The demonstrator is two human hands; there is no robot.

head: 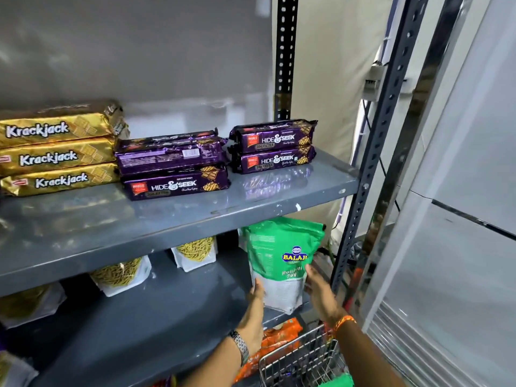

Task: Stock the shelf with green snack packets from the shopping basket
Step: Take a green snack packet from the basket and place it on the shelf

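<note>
While standing upright on the lower shelf (156, 311), the green packet (282, 261) (Balaji) is being pinched between left hand (255, 311) and right hand (318, 291).

Glossy painted metal shelf (279, 188), scuffed; shiny plastic green packet (282, 247); bright wire basket (301, 361); glossy foil biscuit wrappers (55, 157).
</note>
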